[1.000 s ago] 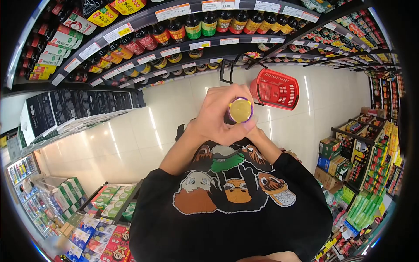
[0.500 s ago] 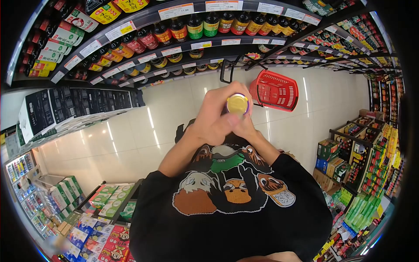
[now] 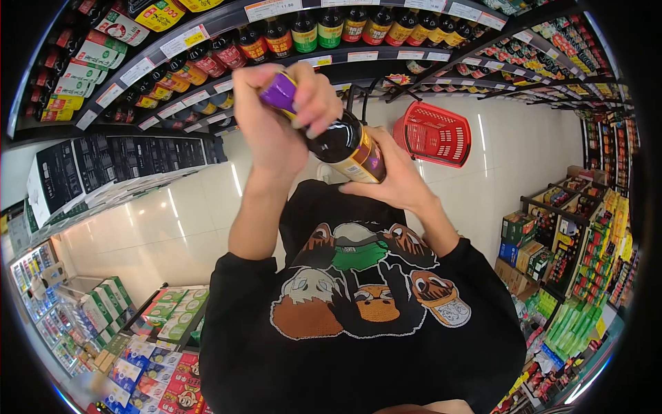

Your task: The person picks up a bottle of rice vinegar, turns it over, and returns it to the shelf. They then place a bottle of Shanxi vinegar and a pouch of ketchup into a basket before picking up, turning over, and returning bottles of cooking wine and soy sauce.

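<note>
A dark sauce bottle (image 3: 336, 143) with a purple neck and a pale, purple-printed label lies tilted between my hands, its top toward the upper left. My left hand (image 3: 269, 131) is closed around the neck, fingers slightly blurred. Around the lower, labelled end, my right hand (image 3: 398, 171) grips the bottle, with the thumb along its near side. The bottle's base is partly hidden by that hand.
Ahead, a shelf of sauce bottles (image 3: 303, 34) carries price tags along its edge. A red shopping basket (image 3: 441, 155) stands on the tiled floor (image 3: 196, 200). Black boxes (image 3: 117, 169) are stacked at left; a goods rack (image 3: 562, 238) stands at right.
The bottle has swung from end-on, gold cap facing me, to a sideways tilt. My left hand has moved up and left with the neck; my right hand now shows around the lower end.
</note>
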A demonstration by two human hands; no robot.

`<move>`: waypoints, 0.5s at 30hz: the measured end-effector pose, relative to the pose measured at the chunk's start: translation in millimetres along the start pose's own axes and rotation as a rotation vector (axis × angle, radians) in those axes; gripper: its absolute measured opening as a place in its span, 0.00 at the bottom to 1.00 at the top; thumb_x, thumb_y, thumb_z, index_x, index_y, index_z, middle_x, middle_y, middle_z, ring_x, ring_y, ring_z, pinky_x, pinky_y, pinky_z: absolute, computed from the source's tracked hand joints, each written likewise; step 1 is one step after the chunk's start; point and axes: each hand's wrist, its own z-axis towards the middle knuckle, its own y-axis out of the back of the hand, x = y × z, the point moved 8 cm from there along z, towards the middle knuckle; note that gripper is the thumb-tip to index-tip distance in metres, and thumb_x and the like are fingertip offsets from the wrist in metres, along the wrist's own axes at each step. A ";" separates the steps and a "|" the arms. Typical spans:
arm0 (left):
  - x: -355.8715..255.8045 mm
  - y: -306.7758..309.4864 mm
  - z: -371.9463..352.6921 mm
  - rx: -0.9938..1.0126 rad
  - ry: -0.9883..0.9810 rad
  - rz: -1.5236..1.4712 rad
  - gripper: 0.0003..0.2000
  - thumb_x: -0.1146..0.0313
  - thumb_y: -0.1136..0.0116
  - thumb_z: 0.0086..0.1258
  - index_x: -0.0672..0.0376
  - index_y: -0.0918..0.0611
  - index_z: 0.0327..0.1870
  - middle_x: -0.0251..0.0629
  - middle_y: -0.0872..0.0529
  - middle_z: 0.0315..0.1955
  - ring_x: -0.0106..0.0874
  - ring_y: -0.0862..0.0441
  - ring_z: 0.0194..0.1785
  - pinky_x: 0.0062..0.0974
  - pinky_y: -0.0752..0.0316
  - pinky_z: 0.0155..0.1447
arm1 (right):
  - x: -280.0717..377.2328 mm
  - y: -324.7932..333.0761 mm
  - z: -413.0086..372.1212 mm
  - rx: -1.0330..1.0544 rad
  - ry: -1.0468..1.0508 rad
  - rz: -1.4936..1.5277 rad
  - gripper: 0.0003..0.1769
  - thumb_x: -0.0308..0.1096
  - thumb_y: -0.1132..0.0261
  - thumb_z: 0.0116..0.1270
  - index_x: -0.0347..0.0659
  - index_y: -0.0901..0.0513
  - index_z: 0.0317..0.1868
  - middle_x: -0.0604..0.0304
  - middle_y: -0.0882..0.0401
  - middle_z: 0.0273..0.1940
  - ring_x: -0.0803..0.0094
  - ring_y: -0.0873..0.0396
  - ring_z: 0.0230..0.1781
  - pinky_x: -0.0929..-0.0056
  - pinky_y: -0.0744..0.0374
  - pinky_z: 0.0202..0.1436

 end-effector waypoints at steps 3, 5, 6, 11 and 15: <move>-13.7 -8.3 4.2 0.084 0.021 -0.126 0.20 0.48 0.60 0.72 0.46 0.38 0.19 0.22 0.37 0.13 0.22 0.40 0.19 0.26 0.38 0.40 | 1.2 3.3 -4.7 0.177 0.085 0.418 0.56 0.52 0.17 0.56 0.34 0.37 0.76 0.46 0.22 0.62 0.58 0.17 0.60 0.59 0.19 0.62; -18.0 -14.5 8.3 0.178 0.047 -0.313 0.18 0.51 0.60 0.73 0.45 0.37 0.20 0.21 0.36 0.13 0.20 0.39 0.19 0.26 0.37 0.40 | 7.2 -2.2 -6.6 0.352 -0.029 0.828 0.53 0.52 0.19 0.59 0.33 0.37 0.75 0.45 0.21 0.60 0.57 0.15 0.56 0.59 0.17 0.58; -17.8 -12.4 11.7 0.177 0.047 -0.313 0.18 0.51 0.60 0.73 0.45 0.37 0.20 0.21 0.36 0.13 0.20 0.39 0.19 0.26 0.37 0.40 | 15.1 -10.4 -12.3 0.526 -0.150 1.236 0.51 0.53 0.22 0.62 0.33 0.36 0.75 0.43 0.19 0.58 0.56 0.13 0.51 0.59 0.16 0.55; -10.3 -26.7 19.9 0.412 0.202 -0.470 0.20 0.51 0.60 0.77 0.44 0.37 0.21 0.20 0.36 0.12 0.20 0.40 0.17 0.26 0.34 0.42 | 27.7 -28.7 -21.5 0.762 -0.222 1.317 0.44 0.42 0.26 0.68 0.32 0.38 0.76 0.47 0.19 0.60 0.62 0.14 0.50 0.63 0.16 0.56; -9.8 -13.9 34.4 0.268 0.096 -0.315 0.24 0.42 0.63 0.83 0.53 0.30 0.33 0.29 0.26 0.25 0.25 0.31 0.26 0.29 0.32 0.46 | 46.7 -17.4 -11.9 0.390 -0.169 1.064 0.36 0.26 0.27 0.69 0.32 0.34 0.73 0.59 0.23 0.63 0.76 0.26 0.63 0.73 0.28 0.68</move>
